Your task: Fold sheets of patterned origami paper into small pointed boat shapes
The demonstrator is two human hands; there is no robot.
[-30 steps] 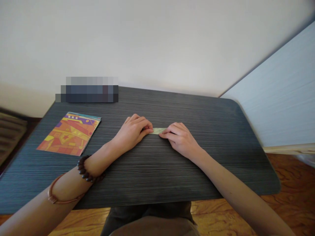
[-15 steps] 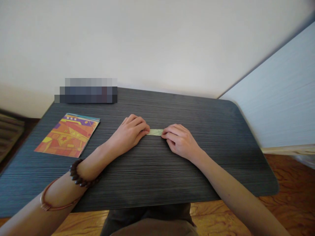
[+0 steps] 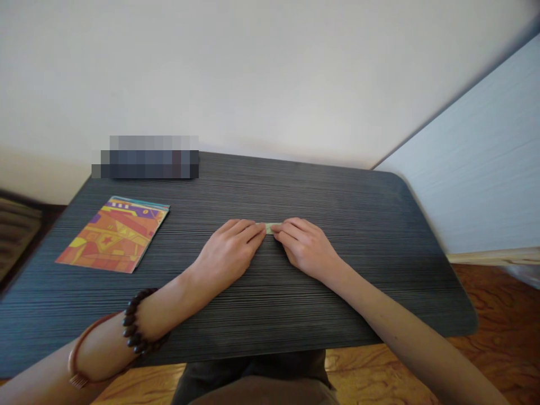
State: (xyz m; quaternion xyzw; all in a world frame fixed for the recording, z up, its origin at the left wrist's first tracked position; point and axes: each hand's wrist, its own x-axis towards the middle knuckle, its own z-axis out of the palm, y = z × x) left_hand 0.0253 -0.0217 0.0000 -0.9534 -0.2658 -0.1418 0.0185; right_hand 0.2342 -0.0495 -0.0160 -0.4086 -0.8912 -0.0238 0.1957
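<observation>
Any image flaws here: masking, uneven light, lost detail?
Head view: pixel blocks cover the far left corner of the table; the wall is unevenly lit; the pale strip between left hand and right hand shows little fine detail.

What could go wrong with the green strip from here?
1. The left hand and right hand grip the pale green paper strip from opposite sides; uneven pull might skew or wrinkle it.
2. Only a short middle stretch shows between the fingers, so a misaligned edge beneath them could go unnoticed.
</observation>
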